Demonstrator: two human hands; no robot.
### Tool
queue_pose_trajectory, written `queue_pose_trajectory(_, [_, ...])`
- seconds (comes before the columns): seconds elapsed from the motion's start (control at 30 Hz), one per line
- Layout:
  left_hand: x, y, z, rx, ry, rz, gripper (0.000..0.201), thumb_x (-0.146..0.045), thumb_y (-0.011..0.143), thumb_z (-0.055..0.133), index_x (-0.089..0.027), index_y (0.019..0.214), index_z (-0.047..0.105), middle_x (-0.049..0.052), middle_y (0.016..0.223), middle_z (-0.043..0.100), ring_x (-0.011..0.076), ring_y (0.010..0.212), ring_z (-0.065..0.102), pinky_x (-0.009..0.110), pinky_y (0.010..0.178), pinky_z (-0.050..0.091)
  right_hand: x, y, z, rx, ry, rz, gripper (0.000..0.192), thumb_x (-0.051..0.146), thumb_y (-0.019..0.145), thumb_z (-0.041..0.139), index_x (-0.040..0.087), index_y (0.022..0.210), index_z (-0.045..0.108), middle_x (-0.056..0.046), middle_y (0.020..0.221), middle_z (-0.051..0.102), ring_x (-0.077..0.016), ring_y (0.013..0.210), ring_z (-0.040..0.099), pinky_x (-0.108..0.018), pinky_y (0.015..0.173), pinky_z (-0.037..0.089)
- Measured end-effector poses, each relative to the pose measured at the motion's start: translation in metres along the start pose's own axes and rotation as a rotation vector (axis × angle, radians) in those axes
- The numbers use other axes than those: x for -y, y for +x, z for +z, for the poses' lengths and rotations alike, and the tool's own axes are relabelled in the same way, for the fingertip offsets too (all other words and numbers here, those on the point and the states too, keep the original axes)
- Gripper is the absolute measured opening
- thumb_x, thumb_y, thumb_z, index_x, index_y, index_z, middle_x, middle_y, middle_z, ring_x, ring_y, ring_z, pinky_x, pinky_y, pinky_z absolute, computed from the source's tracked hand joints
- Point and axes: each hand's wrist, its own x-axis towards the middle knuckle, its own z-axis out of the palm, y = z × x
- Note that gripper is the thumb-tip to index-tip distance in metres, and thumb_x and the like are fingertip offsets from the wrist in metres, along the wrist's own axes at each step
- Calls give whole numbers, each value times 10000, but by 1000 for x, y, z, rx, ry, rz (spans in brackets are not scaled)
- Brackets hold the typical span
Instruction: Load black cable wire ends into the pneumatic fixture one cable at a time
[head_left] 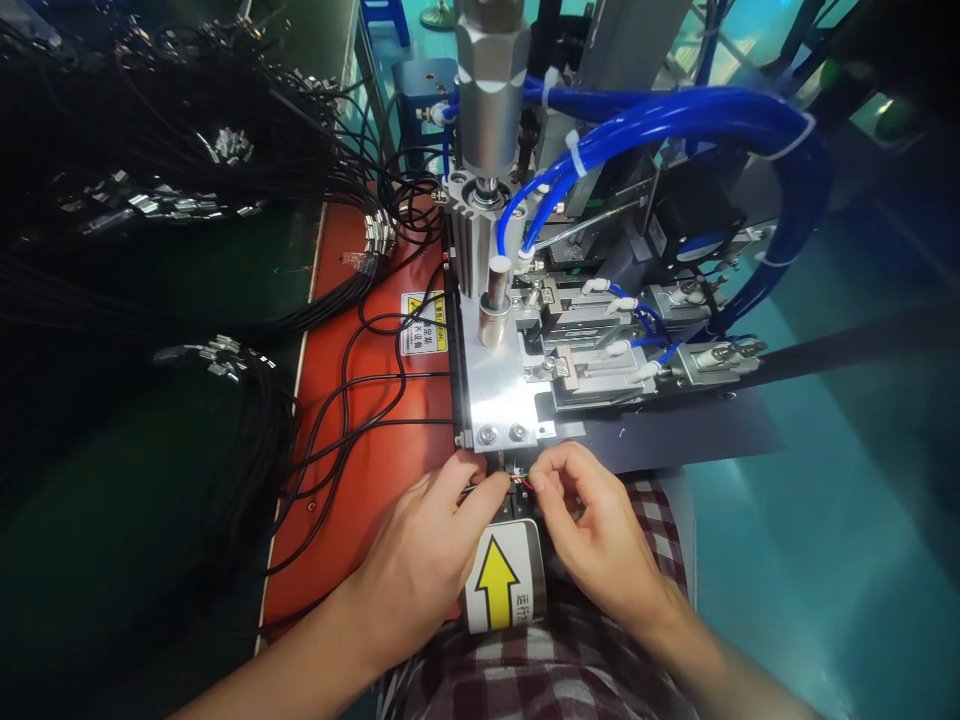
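Observation:
Both of my hands work at the near end of a metal pneumatic machine. My left hand is closed, thumb and forefinger pinching the end of a cable whose body is mostly covered by the fingers. Thin coloured wires, red and green among them, stick out between the two hands. My right hand pinches the tips of these wires between thumb and forefinger. Just below the fingertips lies a white label with a yellow arrow. A small dark fixture beneath the wires is partly hidden by the hands.
Black cables run from the machine across a red-orange surface on the left. Bundled cables with shiny metal ends hang further left. Thick blue air hoses arch over the machine. A steel cylinder stands upright ahead.

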Motion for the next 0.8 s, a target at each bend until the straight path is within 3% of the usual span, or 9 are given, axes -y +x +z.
queue_pose_trajectory(0.53, [0, 2, 1, -37, -55, -5, 267, -68, 887, 455, -125, 1117, 577, 103, 961, 577, 209, 837, 616, 319, 710, 571, 4, 2, 3, -25, 87, 70, 136, 206, 909, 472, 206, 781, 520, 9, 734, 524, -141, 633, 489, -267, 580, 402])
queue_pose_trajectory(0.8, [1, 0, 5, -43, -68, 10, 261, -85, 899, 457, -120, 1133, 565, 102, 963, 574, 203, 834, 613, 327, 729, 567, 1, -1, 1, -32, 68, 10, 124, 177, 901, 485, 201, 784, 518, 14, 729, 496, -131, 616, 458, -262, 567, 385])
